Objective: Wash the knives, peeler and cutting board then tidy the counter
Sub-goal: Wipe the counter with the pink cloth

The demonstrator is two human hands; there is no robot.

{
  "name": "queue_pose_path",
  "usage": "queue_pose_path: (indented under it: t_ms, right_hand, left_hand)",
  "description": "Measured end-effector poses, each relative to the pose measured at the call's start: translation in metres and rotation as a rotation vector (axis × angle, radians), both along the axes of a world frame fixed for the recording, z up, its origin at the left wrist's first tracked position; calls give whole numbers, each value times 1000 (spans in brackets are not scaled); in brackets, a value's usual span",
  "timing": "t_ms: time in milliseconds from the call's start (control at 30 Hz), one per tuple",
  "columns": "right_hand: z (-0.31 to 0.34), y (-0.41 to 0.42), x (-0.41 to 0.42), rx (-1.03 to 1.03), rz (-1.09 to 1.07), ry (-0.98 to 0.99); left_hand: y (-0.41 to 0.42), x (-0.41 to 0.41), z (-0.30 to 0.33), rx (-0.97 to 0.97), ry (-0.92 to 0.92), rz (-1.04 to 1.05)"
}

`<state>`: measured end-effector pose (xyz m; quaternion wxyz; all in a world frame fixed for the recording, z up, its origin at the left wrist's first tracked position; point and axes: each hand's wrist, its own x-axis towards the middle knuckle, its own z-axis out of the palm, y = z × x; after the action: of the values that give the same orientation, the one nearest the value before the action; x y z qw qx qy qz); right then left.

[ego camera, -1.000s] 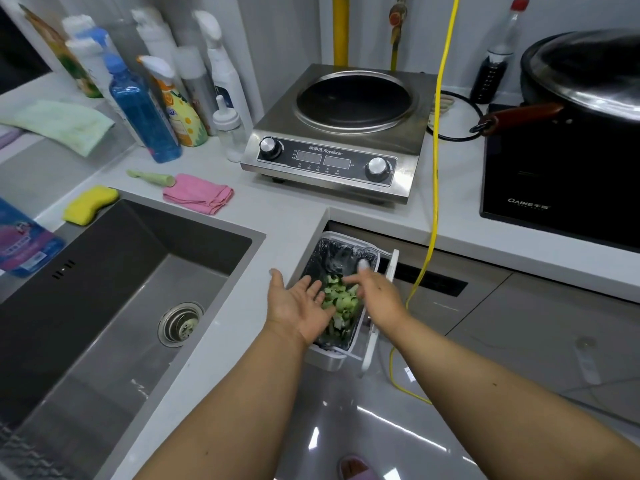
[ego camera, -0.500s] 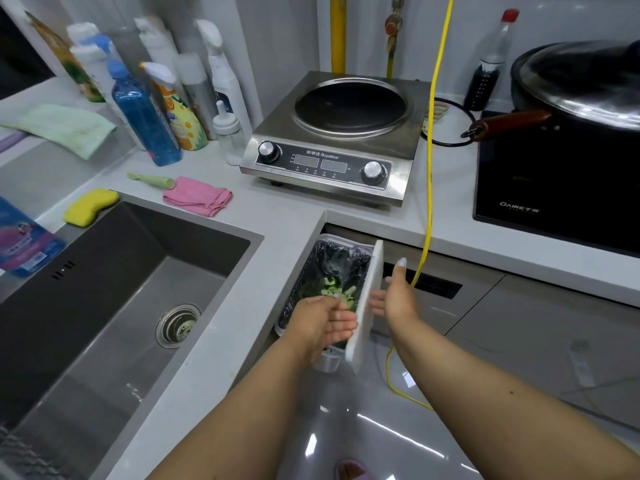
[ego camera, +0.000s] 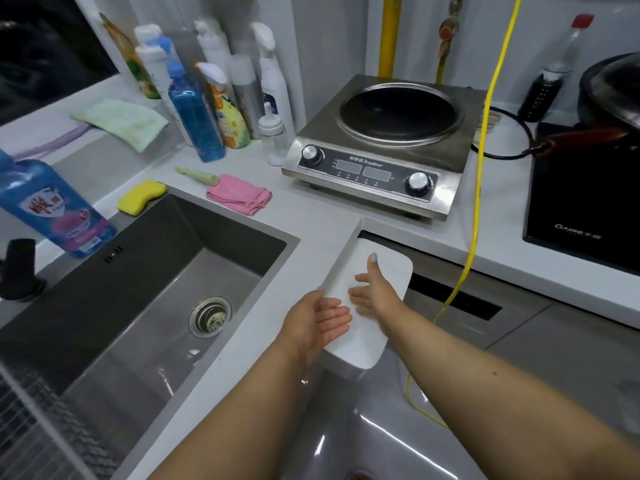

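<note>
A white bin lid lies flat and closed over the waste bin hung at the counter's front edge, right of the sink. My right hand rests flat on the lid with straight fingers. At the lid's left edge my left hand touches it, fingers also straight. A green-handled tool lies behind the sink, its head tucked under a pink cloth. A yellow sponge sits at the sink's back corner. No knives or cutting board are in view.
A steel induction cooker stands behind the bin. A black cooktop with a lidded wok is at right. A yellow cable hangs past the counter. Several cleaning bottles crowd the back left corner.
The bin was open with green scraps showing. My right hand swung the lid over to the left and it now lies closed, both hands on it.
</note>
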<state>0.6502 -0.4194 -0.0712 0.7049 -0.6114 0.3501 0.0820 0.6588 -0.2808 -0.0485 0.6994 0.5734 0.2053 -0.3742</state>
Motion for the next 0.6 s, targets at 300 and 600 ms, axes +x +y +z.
queue_pose_path:
  t_ms: [300, 600]
  right_hand:
    - [25, 12, 58, -310, -2, -279]
    - [52, 76, 129, -426, 266, -329]
  left_hand:
    - [17, 41, 24, -15, -103, 131]
    - [82, 88, 54, 5, -185, 269]
